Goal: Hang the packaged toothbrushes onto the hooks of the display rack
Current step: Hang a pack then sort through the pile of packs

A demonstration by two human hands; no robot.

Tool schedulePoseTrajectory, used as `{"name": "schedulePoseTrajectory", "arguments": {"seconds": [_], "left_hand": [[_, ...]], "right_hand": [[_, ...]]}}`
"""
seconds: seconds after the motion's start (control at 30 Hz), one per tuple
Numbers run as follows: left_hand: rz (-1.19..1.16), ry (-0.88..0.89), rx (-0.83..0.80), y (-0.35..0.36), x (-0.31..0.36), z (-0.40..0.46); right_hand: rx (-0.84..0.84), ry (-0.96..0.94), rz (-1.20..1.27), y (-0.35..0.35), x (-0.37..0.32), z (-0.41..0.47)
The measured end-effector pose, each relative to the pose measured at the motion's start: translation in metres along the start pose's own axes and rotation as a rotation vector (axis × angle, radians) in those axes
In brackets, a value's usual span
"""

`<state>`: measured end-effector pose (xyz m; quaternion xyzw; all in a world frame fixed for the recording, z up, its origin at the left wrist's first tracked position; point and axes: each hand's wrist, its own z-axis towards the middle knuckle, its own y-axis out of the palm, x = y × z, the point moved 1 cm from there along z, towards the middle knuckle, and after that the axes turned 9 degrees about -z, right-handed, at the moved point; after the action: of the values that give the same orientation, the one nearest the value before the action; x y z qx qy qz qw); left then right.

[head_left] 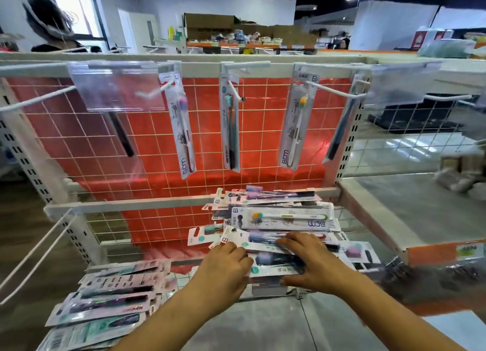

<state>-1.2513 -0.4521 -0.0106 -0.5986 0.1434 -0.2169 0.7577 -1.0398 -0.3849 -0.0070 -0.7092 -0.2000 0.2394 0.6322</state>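
Note:
A loose pile of packaged toothbrushes (282, 215) lies on the lower shelf in front of the wire display rack (147, 140). Both my hands are on a package with a blue-headed brush (273, 261) at the pile's near side. My left hand (226, 264) curls its fingers round the package's left end. My right hand (314, 261) lies over the right part, fingers on top and thumb under the near edge. Three light packages hang from white hooks: one on the left (184, 132), one in the middle (230, 127), one on the right (295, 127). Dark packages (122, 136) hang at both sides.
A second pile of packages (110, 306) lies at lower left. Clear tag holders (118, 87) stick out on long hooks at head height. Bare hooks (39, 250) project at lower left. A grey shelf (410, 214) stands to the right. A person (50, 22) is behind the rack.

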Motion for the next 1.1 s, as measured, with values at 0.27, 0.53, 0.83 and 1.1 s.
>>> {"name": "schedulePoseTrajectory", "arguments": {"seconds": [0.27,0.53,0.83,1.1], "left_hand": [[-0.093,0.024,0.229,-0.007,0.001,0.007],[-0.133,-0.054,0.293,-0.018,-0.003,0.017],[-0.174,-0.098,0.282,-0.023,-0.005,0.017],[-0.162,-0.232,0.364,-0.039,-0.007,0.015]], "right_hand": [[-0.018,-0.008,0.069,-0.002,0.005,0.000],[0.041,-0.017,0.108,-0.006,0.011,0.010],[0.101,-0.053,-0.024,-0.011,0.007,0.012],[0.169,0.008,-0.073,-0.020,0.002,0.012]]}}
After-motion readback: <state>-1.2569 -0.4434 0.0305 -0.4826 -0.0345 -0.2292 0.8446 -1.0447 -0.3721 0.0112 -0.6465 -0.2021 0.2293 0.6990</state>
